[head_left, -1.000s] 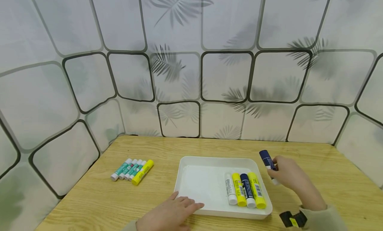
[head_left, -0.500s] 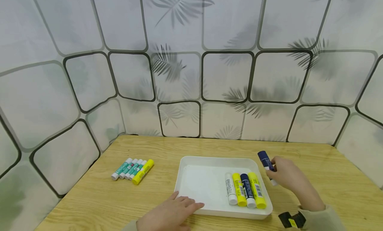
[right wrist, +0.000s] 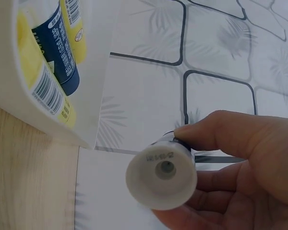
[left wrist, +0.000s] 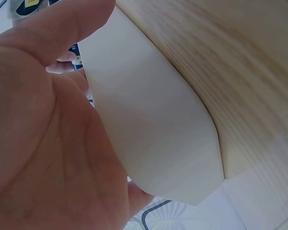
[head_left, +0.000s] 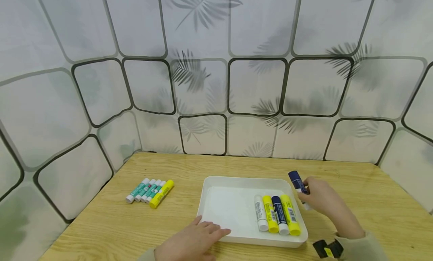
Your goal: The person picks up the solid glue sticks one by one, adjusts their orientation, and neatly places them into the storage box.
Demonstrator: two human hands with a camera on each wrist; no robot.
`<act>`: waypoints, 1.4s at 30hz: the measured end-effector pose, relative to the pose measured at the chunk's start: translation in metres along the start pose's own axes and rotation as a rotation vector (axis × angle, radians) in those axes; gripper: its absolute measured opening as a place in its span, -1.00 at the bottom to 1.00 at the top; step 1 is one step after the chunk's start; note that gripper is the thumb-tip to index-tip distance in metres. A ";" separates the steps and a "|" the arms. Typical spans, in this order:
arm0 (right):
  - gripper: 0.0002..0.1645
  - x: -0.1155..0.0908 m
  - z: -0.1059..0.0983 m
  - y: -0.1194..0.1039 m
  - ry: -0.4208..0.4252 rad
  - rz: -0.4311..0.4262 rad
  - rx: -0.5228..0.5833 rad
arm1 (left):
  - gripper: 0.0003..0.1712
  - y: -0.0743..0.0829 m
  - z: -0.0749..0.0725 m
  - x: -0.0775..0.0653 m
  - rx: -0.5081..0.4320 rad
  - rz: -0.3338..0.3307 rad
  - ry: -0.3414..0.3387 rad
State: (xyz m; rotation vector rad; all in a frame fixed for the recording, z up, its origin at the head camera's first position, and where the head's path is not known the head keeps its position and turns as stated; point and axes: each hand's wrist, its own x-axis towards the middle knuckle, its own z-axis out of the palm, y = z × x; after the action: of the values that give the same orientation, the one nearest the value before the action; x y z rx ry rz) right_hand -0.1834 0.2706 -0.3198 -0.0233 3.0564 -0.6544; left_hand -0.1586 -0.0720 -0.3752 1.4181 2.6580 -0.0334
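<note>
My right hand (head_left: 323,196) grips a navy and white glue stick (head_left: 297,182) between thumb and fingers, in the air just right of the white tray (head_left: 220,181). Its white hollow base (right wrist: 162,176) faces the right wrist camera, and fingers hide part of the barrel. Inside the tray, on the right, lie a white glue stick (head_left: 260,213), a yellow one (head_left: 270,214), a navy one (head_left: 280,215) and a larger yellow one (head_left: 290,215), side by side. My left hand (head_left: 193,240) rests with extended fingers over the tray's near left rim, palm by its outer wall (left wrist: 149,115).
Left of the tray, several green and white glue sticks (head_left: 145,190) lie in a row on the wooden table (head_left: 101,223). A yellow glue stick (head_left: 161,193) lies at the right end of that row. Patterned curtain (head_left: 203,84) hangs behind and along the sides.
The right hand has shifted slightly left toward the tray, carrying the navy glue stick. The left hand and the other glue sticks stay where they were.
</note>
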 end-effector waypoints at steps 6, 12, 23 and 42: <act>-0.52 -0.001 0.001 -0.004 -0.001 0.004 -0.011 | -0.32 0.000 -0.001 0.003 -0.024 -0.008 -0.019; -0.51 -0.002 0.003 -0.010 -0.010 0.010 -0.008 | -0.33 0.002 -0.004 0.004 -0.043 -0.011 -0.043; -0.56 -0.001 0.009 -0.032 0.002 -0.019 -0.007 | -0.34 0.002 -0.002 0.006 -0.030 -0.005 -0.044; -0.62 0.005 0.032 -0.090 -0.011 -0.082 0.070 | -0.34 0.000 -0.003 0.005 -0.106 -0.072 -0.082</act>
State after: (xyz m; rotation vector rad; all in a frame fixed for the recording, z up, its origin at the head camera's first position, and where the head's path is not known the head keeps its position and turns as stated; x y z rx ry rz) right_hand -0.1869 0.1754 -0.3123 -0.1514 3.0338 -0.7624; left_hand -0.1617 -0.0680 -0.3725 1.2613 2.6014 0.0412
